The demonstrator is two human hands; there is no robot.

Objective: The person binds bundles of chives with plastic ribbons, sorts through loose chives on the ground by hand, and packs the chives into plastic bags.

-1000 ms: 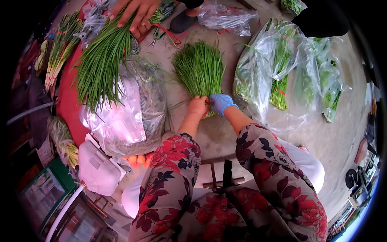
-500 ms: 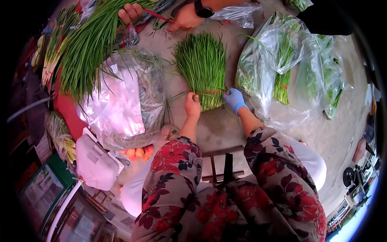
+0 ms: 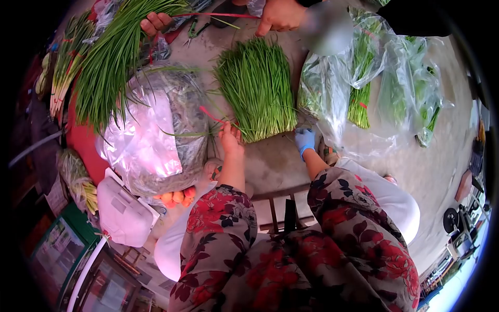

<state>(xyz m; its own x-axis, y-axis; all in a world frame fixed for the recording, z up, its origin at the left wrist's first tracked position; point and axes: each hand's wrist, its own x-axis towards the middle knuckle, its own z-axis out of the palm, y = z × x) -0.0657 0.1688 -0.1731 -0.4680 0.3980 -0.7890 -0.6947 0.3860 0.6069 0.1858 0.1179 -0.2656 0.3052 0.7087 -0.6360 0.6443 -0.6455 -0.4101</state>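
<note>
A thick bundle of long green stems (image 3: 255, 91) lies on the ground in front of me, cut ends towards me, with no band visible round it. At its lower left corner, my bare left hand (image 3: 230, 138) pinches a short red strip (image 3: 211, 114), whose free end sticks out up and to the left. My right hand (image 3: 304, 139), in a blue glove, is closed beside the bundle's lower right corner; whatever it holds is too small to make out.
Another person's hands (image 3: 282, 15) hold a stretched red strip and a second green bunch (image 3: 106, 67). Scissors (image 3: 192, 32) lie near them. A plastic-wrapped sack (image 3: 192, 140) is at left, bagged greens (image 3: 358, 99) at right, a white scale (image 3: 125, 210) at lower left.
The red strip has come off the bundle's lower end and now hangs from my left hand. My hands have moved apart and lower. The other person's red strip is stretched farther right.
</note>
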